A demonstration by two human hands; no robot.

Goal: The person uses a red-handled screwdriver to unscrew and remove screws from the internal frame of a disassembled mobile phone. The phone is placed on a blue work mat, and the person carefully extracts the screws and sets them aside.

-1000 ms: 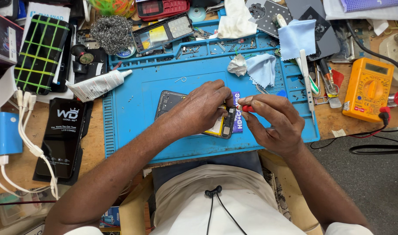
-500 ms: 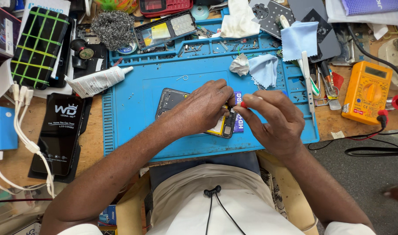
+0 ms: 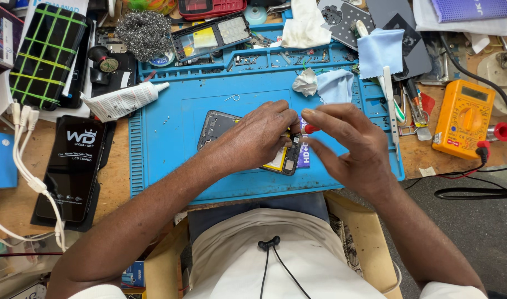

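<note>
Left hand (image 3: 259,135): pressing flat on opened phone (image 3: 223,126), pinning it steady on blue mat (image 3: 170,160).
Right hand (image 3: 347,144): fingers pinching red-handled tool (image 3: 310,129), tip working at phone's right end.
Phone: lying mid-mat, mostly covered by the left hand.

Wooden counter (image 3: 486,166), crowded. At centre, a blue work mat (image 3: 170,138). Left of it, a white glue tube (image 3: 123,101), a black boxed screen pack (image 3: 73,166), a blue block (image 3: 0,163) with white cables (image 3: 29,166). Right of the mat, an orange multimeter (image 3: 464,119) with red and black leads. Near the back edge, a wad of steel wool (image 3: 145,33).
</note>
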